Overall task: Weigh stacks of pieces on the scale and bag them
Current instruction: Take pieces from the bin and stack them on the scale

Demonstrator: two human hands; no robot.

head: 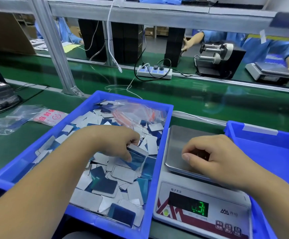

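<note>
A blue tray (164, 128) in front of me holds several loose grey and blue rectangular pieces (106, 185) and some clear zip bags (137, 112) at its far end. My left hand (112, 144) is inside the tray and grips a small stack of pieces (137, 156) between thumb and fingers. The electronic scale (202, 202) stands to the right of the tray, with green digits lit on its display. My right hand (214, 157) hovers over the steel weighing pan (178, 144), fingers curled round a dark thing I cannot make out.
A second blue tray (267, 152) sits right of the scale. Clear bags and a red-printed bag pack (50, 115) lie left of the tray on the green conveyor belt (200, 97). Beyond it are a power strip (155, 72), a label dispenser (219, 57), another scale and other workers' arms.
</note>
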